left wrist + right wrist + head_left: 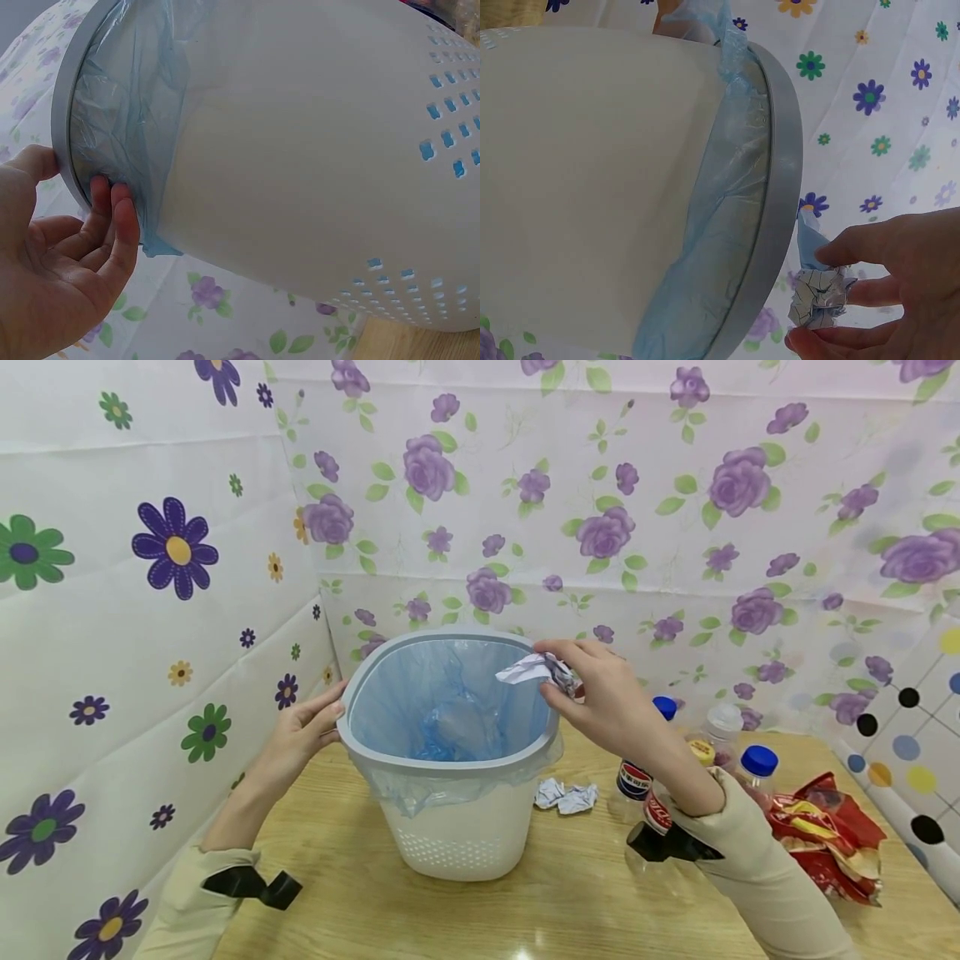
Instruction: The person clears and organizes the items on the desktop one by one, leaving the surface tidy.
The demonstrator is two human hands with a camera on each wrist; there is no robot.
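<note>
A white trash can (465, 835) with a grey rim stands on the wooden table, lined with a blue plastic bag (457, 718) whose edge folds out over the rim. My left hand (303, 735) grips the rim at its left side; in the left wrist view the thumb lies on the grey rim (63, 112) and the fingers curl under it against the bag. Over the right part of the rim, my right hand (600, 693) pinches a crumpled piece of paper (543, 672) between thumb and fingers. In the right wrist view that paper (817, 296) sits just beyond the rim.
Crumpled paper (567, 797) lies on the table right of the can. Several plastic bottles, one with a blue cap (759, 761), stand under and beside the right forearm. A red snack bag (828, 835) lies at the far right. Flowered sheeting (525, 527) hangs behind and at the left.
</note>
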